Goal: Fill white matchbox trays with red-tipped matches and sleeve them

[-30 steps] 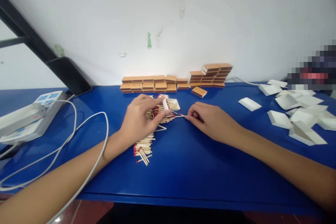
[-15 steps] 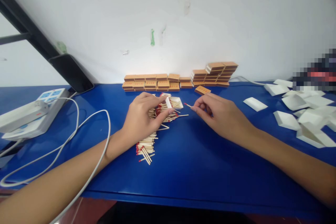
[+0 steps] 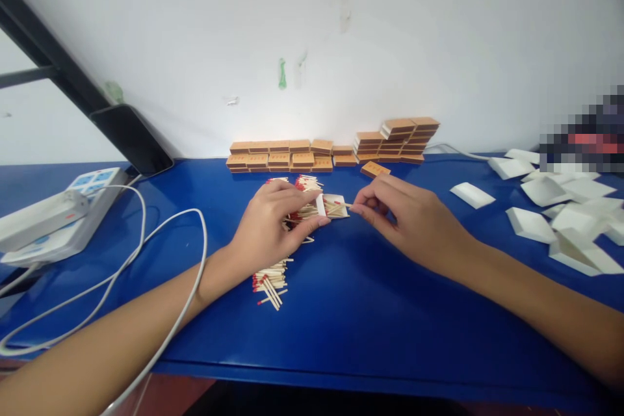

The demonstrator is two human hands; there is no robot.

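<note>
My left hand [image 3: 275, 218] is closed, with thumb and fingers pinching the near end of a small white matchbox tray [image 3: 320, 205]. Several matches lie inside the tray. From the right, my right hand [image 3: 404, 211] pinches a matchstick [image 3: 345, 205] between thumb and forefinger, its front part over the tray. A heap of red-tipped matches [image 3: 308, 182] lies behind and beneath my left hand, which hides part of it. More matches [image 3: 270, 281] are spread in front of that wrist. One orange matchbox [image 3: 375, 169] lies just beyond my right fingers.
Stacked orange matchboxes [image 3: 280, 159] line the wall. Loose white trays [image 3: 580, 214] are heaped at the right of the blue table [image 3: 370, 318]. On the left are a power strip [image 3: 92, 201], a dark phone-like slab [image 3: 134, 136] and a white cable [image 3: 203, 240] crossing my left forearm.
My left hand has brought the tray slightly right and nearer. My right hand has moved the matchstick down and left, so its tip is now over the tray.
</note>
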